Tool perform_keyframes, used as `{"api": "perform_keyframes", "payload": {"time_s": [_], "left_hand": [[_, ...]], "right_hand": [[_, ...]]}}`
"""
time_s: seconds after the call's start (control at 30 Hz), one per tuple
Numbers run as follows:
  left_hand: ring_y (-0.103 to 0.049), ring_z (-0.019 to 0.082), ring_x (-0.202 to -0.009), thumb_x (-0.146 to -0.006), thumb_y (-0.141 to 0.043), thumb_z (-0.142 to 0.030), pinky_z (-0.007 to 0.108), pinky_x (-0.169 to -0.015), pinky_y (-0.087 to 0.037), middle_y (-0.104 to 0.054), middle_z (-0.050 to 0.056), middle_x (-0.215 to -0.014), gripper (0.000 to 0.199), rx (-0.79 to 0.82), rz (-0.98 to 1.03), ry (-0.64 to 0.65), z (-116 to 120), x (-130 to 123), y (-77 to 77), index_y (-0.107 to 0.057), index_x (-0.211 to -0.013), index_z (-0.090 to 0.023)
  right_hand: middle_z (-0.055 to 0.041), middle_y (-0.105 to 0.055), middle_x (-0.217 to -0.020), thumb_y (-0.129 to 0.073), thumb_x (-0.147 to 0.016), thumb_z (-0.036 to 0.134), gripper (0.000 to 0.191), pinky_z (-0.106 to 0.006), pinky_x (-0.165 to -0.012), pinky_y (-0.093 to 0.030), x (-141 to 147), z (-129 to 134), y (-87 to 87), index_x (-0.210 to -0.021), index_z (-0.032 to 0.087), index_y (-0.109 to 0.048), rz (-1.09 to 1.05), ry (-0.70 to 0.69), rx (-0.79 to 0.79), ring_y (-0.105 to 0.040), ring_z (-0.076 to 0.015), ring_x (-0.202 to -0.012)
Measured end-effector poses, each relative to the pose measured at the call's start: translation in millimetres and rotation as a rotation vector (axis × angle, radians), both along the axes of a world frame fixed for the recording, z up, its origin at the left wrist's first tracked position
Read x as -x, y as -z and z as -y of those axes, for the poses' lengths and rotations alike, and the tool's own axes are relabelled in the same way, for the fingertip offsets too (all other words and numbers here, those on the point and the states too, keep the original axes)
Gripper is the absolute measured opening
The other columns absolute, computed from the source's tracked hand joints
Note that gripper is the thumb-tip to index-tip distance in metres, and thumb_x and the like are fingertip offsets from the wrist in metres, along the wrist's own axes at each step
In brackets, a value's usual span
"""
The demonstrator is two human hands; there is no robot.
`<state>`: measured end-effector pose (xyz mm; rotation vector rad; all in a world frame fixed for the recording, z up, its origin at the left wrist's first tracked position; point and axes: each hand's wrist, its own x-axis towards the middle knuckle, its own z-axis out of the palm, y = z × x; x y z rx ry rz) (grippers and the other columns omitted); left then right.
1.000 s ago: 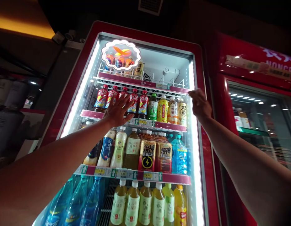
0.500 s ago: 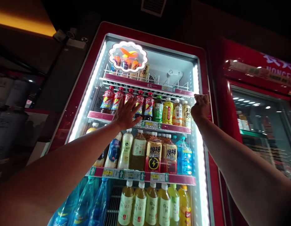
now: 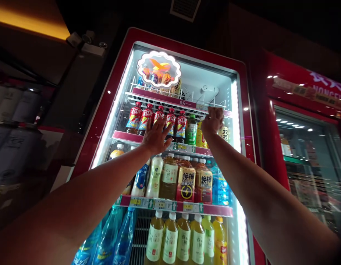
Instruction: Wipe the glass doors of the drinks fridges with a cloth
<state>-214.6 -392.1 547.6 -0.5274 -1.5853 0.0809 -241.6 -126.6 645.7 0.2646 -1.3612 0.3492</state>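
A glass-doored drinks fridge (image 3: 248, 95) with a red frame stands before me. My left hand (image 3: 156, 138) is raised to the door, fingers spread, in front of the row of red-labelled bottles (image 3: 181, 125); it appears to rest on the glass. To its right, my right hand (image 3: 211, 123) is closed round a crumpled pale-brown cloth (image 3: 216, 111) at the door, in front of the second shelf. That hand and forearm partly cover a yellow bottle (image 3: 200, 137) and other bottles beside it. A green-capped bottle (image 3: 191, 130) shows between my two hands.
A glowing scalloped sign (image 3: 159, 69) sits at the door's upper left. Lower shelves hold several bottles, including green-labelled ones (image 3: 170, 241) and large blue ones (image 3: 123, 235). Another red fridge (image 3: 291, 77) stands to the right. Grey cylindrical containers (image 3: 20, 106) are at the left.
My right hand has moved left with the cloth, from the door's right edge towards its middle. My left hand stays before the red-labelled bottles. The view has shifted slightly.
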Motion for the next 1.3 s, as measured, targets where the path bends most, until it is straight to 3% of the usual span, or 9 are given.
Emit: {"api": "perform_keyframes", "payload": {"time_s": [0.07,0.2,0.3,0.43,0.63,0.83,1.03,1.2,1.3], "left_hand": [[-0.024,0.034,-0.159,-0.100,-0.049,-0.050,0.065,-0.126,-0.012,-0.026,0.011,-0.172,0.062,0.025,0.021,-0.021,4,-3,-2.4,-0.042,-0.158,-0.027],[-0.025,0.030,-0.159,-0.100,-0.052,-0.049,0.057,-0.129,-0.016,-0.026,0.010,-0.172,0.064,0.139,0.080,-0.062,26,-12,-8.0,-0.041,-0.159,-0.026],[-0.027,0.027,-0.159,-0.100,-0.054,-0.045,0.052,-0.130,-0.019,-0.028,0.007,-0.172,0.061,0.230,0.111,-0.087,52,-18,-9.4,-0.043,-0.157,-0.026],[-0.026,0.030,-0.159,-0.102,-0.051,-0.049,0.068,-0.127,-0.009,-0.027,0.003,-0.172,0.057,0.222,0.130,-0.132,82,-21,-6.1,-0.043,-0.157,-0.036],[-0.006,0.049,-0.159,-0.091,-0.056,-0.073,0.083,-0.117,-0.002,-0.015,0.007,-0.175,0.076,-0.016,0.097,-0.160,120,-18,-3.4,-0.040,-0.159,-0.042],[-0.007,0.047,-0.160,-0.095,-0.050,-0.072,0.075,-0.121,-0.010,-0.012,0.013,-0.175,0.077,-0.030,0.106,-0.181,163,-13,-4.3,-0.037,-0.162,-0.035],[-0.013,0.042,-0.160,-0.098,-0.051,-0.066,0.066,-0.125,-0.015,-0.016,0.011,-0.175,0.076,0.025,0.064,-0.150,178,-13,-1.8,-0.034,-0.163,-0.032],[-0.019,0.038,-0.160,-0.101,-0.050,-0.059,0.059,-0.128,-0.019,-0.022,0.015,-0.173,0.075,0.078,0.088,-0.174,187,-17,-2.2,-0.037,-0.162,-0.019],[-0.024,0.036,-0.158,-0.101,-0.051,-0.054,0.055,-0.127,-0.024,-0.028,0.017,-0.170,0.072,0.084,0.088,-0.183,190,-22,-1.1,-0.041,-0.159,-0.012]], "right_hand": [[0.0016,-0.040,-0.166,-0.034,-0.102,0.027,0.054,-0.068,-0.123,-0.034,-2,35,2.0,-0.152,0.037,-0.053,0.049,-0.009,-0.063,-0.030,-0.0301,-0.158],[0.0054,-0.039,-0.167,-0.038,-0.104,0.035,0.049,-0.054,-0.128,-0.034,-13,70,6.6,-0.149,0.036,-0.056,0.099,-0.032,-0.374,-0.030,-0.0236,-0.158],[0.0059,-0.039,-0.167,-0.036,-0.102,0.031,0.050,-0.059,-0.125,-0.037,-20,59,1.1,-0.146,0.038,-0.058,0.092,-0.070,-0.155,-0.032,-0.0261,-0.157],[-0.0053,-0.022,-0.174,-0.044,-0.098,0.035,0.062,-0.074,-0.125,-0.021,-21,80,-5.9,-0.159,0.029,-0.042,0.272,-0.066,0.281,-0.013,-0.0401,-0.161],[0.0054,-0.008,-0.177,-0.042,-0.100,0.053,0.065,-0.064,-0.130,-0.014,-27,129,-0.8,-0.163,0.039,-0.033,0.342,-0.069,-0.258,-0.004,-0.0332,-0.163],[-0.0042,-0.007,-0.177,-0.036,-0.102,0.041,0.066,-0.071,-0.127,-0.014,-33,143,-3.4,-0.166,0.027,-0.027,0.379,-0.036,0.154,-0.001,-0.0374,-0.163],[0.0032,-0.009,-0.177,-0.040,-0.103,0.046,0.061,-0.059,-0.131,-0.015,-31,199,1.9,-0.162,0.034,-0.036,0.323,-0.073,-0.312,-0.006,-0.0287,-0.164],[0.0001,-0.009,-0.177,-0.036,-0.103,0.041,0.060,-0.068,-0.128,-0.015,-29,213,-6.1,-0.163,0.032,-0.035,0.297,-0.101,-0.001,-0.007,-0.0346,-0.163],[0.0008,-0.009,-0.177,-0.038,-0.103,0.044,0.060,-0.066,-0.129,-0.015,-30,239,-3.8,-0.162,0.033,-0.036,0.299,-0.089,-0.132,-0.005,-0.0338,-0.163]]}}
